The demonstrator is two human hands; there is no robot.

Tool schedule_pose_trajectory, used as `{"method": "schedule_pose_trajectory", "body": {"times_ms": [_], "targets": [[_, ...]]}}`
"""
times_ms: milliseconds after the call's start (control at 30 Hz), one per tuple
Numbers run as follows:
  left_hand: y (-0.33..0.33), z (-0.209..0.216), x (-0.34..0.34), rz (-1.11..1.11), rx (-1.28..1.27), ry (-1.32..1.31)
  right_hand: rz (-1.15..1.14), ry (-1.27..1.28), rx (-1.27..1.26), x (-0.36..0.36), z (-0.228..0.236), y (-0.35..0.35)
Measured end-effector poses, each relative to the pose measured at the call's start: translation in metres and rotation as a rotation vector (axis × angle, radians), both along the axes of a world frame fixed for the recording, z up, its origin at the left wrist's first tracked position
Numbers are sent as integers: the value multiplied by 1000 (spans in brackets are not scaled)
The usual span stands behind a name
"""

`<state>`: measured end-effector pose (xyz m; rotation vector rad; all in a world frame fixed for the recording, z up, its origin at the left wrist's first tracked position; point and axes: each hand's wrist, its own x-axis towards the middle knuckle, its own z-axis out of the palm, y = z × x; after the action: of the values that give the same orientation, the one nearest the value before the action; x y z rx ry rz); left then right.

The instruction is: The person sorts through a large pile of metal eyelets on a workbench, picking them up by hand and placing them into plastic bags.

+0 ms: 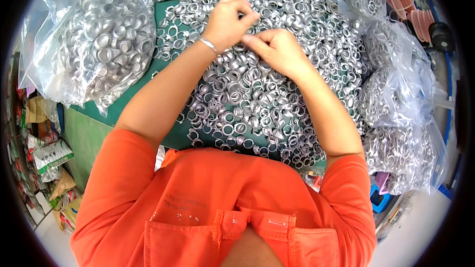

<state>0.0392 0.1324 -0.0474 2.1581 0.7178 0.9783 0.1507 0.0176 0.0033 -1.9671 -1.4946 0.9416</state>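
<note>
A broad heap of silver-coloured metal rings [247, 84] covers the green tabletop [129, 96]. Over the heap's upper middle, my left hand [228, 22] is closed, fingers curled toward the thumb. A pale bracelet circles that wrist. Just right of it and slightly nearer, my right hand [281, 53] is also closed, its thumb pointing at the left fingers. The two hands nearly meet at their fingertips. Whatever they pinch there is hidden or too small to make out. Loose rings lie beneath and around both hands.
A large clear plastic bag of rings [106, 44] stands at the left. More filled bags [396, 89] line the right side and the far edge. Stacked pink pieces [420, 22] sit at the far right. Packets [52, 155] lie lower left, beside the table.
</note>
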Motion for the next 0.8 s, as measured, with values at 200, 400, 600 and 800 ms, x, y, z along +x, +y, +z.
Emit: {"method": "schedule_pose_trajectory", "body": {"times_ms": [200, 400, 600, 800], "targets": [[-18, 33, -22, -131, -1217, -652, 46, -210, 34, -9, -4, 2], [-18, 50, -72, -168, -1231, -632, -191, 783, 227, 18, -10, -26], [-47, 70, -110, -15, -669, 80, -154, 1517, 268, 38, -2, -81], [-75, 29, -105, -204, 132, 485, 39, 332, 205, -24, 0, -81]]}}
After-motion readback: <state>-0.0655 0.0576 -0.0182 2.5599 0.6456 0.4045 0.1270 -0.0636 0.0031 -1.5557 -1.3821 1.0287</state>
